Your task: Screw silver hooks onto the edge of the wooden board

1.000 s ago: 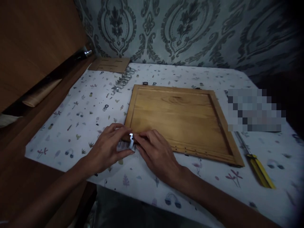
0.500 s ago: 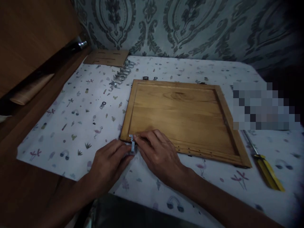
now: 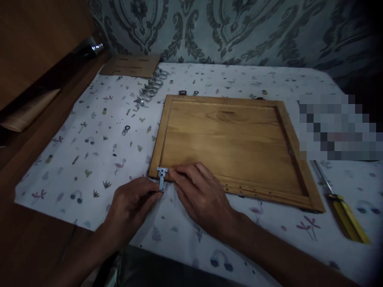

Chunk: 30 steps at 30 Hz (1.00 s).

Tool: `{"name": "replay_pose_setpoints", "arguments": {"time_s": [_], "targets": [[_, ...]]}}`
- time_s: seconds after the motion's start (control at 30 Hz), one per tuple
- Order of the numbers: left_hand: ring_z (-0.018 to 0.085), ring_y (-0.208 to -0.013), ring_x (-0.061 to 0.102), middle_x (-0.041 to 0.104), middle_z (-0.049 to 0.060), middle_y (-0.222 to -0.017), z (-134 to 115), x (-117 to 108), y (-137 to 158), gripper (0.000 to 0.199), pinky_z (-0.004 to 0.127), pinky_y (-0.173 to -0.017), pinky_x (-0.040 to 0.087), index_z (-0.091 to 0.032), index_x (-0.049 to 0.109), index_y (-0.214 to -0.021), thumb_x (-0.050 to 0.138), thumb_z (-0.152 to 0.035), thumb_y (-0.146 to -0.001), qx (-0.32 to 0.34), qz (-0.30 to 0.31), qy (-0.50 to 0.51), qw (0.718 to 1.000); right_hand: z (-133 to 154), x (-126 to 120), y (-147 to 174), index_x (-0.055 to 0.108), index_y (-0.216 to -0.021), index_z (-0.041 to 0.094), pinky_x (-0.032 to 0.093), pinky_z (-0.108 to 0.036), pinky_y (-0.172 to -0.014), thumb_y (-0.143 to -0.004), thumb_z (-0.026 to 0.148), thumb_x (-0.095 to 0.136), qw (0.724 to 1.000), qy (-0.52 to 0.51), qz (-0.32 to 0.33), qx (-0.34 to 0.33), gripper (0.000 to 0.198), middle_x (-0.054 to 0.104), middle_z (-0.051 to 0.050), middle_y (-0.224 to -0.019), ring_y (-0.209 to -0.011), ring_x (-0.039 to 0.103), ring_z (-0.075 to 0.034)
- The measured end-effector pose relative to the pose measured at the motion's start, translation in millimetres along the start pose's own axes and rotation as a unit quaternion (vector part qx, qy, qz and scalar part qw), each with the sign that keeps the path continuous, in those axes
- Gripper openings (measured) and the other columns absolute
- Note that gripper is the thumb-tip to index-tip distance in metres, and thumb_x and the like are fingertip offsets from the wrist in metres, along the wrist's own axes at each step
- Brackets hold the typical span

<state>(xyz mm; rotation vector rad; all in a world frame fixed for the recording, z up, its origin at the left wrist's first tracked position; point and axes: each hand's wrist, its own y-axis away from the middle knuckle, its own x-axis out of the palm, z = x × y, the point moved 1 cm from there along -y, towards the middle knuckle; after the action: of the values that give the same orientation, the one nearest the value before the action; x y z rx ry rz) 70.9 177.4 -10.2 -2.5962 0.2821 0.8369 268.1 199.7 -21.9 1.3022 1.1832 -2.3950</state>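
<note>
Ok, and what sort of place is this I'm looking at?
Probably a room in a home, being used as a small work spot: there's ornate wallpaper, a tablecloth printed with flamingos and rainbows, and a yellow-handled screwdriver beside a framed wooden panel.

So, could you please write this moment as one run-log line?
left hand: pinching metal bracket | right hand: beside bracket's top, at wooden panel's near edge | bracket: at panel's near-left corner | screwdriver: right of panel

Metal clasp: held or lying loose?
Held: the left hand pinches the metal clasp by its lower end, its top over one corner of the wooden panel. Touching the wood or not: cannot tell.
</note>
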Motion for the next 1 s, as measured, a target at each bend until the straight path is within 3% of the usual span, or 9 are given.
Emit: {"name": "replay_pose_setpoints", "arguments": {"time_s": [0.13,1.0], "targets": [[0.010,-0.074,0.068,0.072,-0.001,-0.083,-1.8,-0.7,-2.6,0.008,0.019,-0.067,0.055,-0.020,0.068,-0.095,0.064,-0.014,-0.092,-0.026,0.000,0.009,1.000,-0.4,-0.3,-0.5,0.068,-0.113,0.003,0.054,-0.038,-0.074,-0.097,0.010,0.053,1.000,-0.003,0.005,0.004,0.024,0.069,-0.014,-0.099,-0.088,0.054,-0.023],[0.012,-0.068,0.068,0.072,0.000,-0.078,-3.2,-4.8,-3.0,0.007,0.020,-0.061,0.056,-0.021,0.069,-0.087,0.063,-0.018,-0.091,-0.032,0.013,-0.015,0.999,0.8,-1.5,0.7,0.070,-0.111,0.005,0.053,-0.036,-0.070,-0.096,0.009,0.053,1.000,0.014,0.001,0.001,0.022,0.070,-0.013,-0.097,-0.085,0.054,-0.022]]}}
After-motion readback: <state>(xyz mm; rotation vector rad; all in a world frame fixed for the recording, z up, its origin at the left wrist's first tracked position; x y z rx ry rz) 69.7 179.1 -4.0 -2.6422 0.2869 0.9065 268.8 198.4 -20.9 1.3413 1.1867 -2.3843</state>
